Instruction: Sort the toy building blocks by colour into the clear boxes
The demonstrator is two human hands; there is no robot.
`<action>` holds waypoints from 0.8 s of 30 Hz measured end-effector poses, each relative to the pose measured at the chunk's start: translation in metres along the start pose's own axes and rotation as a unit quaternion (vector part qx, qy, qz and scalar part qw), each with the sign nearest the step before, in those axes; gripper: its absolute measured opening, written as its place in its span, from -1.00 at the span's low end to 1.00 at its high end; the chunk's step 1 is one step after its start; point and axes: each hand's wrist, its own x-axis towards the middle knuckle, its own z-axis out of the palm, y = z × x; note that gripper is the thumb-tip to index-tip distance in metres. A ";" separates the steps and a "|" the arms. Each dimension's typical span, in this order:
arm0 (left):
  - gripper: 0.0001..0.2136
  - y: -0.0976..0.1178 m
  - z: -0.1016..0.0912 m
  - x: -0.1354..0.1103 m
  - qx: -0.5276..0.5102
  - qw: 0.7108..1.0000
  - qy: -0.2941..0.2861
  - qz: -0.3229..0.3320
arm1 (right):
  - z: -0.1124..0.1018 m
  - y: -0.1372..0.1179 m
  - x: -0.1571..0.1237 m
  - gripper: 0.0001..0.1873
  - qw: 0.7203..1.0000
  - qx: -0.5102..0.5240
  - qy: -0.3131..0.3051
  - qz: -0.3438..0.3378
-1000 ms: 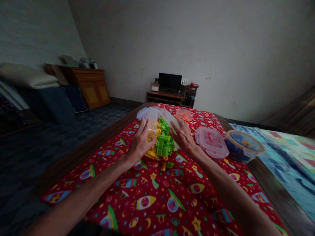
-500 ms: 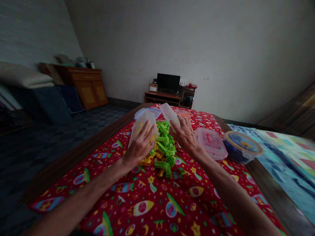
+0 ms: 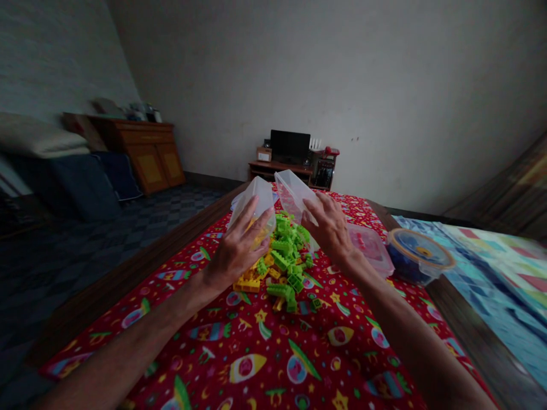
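Left hand [image 3: 237, 247] grips 1 tub [image 3: 260, 195], right hand [image 3: 331, 228] another tub [image 3: 294, 191], fingers splayed; probably light, slick, best held by the walls.

Smooth, translucent plastic forms the left container [image 3: 261, 191] and right container [image 3: 294, 191], hard moulded plastic the green bricks [image 3: 285, 246] and yellow bricks [image 3: 247, 283], soft printed cloth the tablecloth [image 3: 256, 347], and faintly shiny wood the cabinet [image 3: 147, 164] at ten o'clock and table edge [image 3: 474, 333] at four o'clock.
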 end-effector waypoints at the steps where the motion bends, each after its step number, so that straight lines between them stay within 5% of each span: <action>1: -0.42 0.001 -0.001 0.002 0.010 1.000 0.021 0.010 | 0.001 0.002 0.000 -0.63 1.000 -0.001 0.012 -0.005; 5: -0.35 0.001 -0.004 0.010 0.037 0.994 0.092 0.038 | 0.005 0.007 0.000 -0.64 0.999 -0.010 0.043 -0.025; 9: -0.36 0.001 -0.005 0.014 0.044 0.993 0.105 0.028 | 0.002 0.007 0.000 -0.68 0.998 -0.020 0.041 -0.042; 15: -0.42 -0.006 -0.003 0.022 0.030 0.990 0.134 -0.023 | 0.001 0.013 0.002 -0.72 0.998 -0.015 0.063 0.011; 21: -0.41 -0.036 -0.001 0.037 -0.035 0.969 0.210 -0.128 | -0.006 0.033 0.002 -0.70 0.983 0.055 0.102 0.139; 24: -0.45 -0.055 0.002 0.044 -0.116 0.935 0.249 -0.224 | -0.012 0.053 0.001 -0.62 0.956 0.094 0.118 0.251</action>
